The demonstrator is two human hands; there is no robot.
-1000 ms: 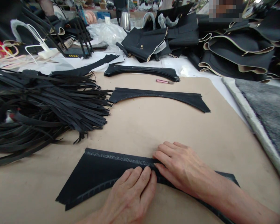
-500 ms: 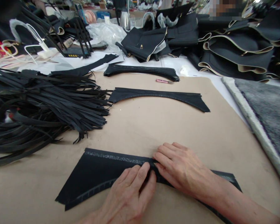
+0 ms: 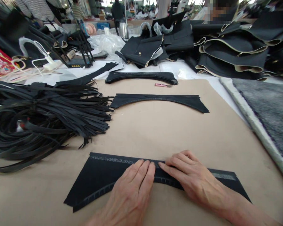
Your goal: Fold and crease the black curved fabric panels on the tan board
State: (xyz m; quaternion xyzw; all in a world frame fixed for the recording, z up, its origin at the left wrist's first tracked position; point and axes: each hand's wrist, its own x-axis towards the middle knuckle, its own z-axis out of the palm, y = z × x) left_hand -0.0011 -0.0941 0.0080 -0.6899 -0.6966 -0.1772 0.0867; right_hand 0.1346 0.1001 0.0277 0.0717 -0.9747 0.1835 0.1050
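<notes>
One left hand (image 3: pixel 131 189), nearly flat, and one right hand (image 3: pixel 191 175), half-curled, rest on the black panel (image 3: pixel 100 174) at the tan sheet's (image 3: pixel 155 131) six o'clock — any pinch is hidden; black strips (image 3: pixel 70 108) lie at ten, a second panel (image 3: pixel 158 97) at twelve — pink snips (image 3: pixel 162 85) beyond.

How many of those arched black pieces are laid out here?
3 at least: near piece under the left hand and right hand, middle piece beyond it, far piece beside the pink tool. The far one looks layered, so more may be hidden.
</notes>
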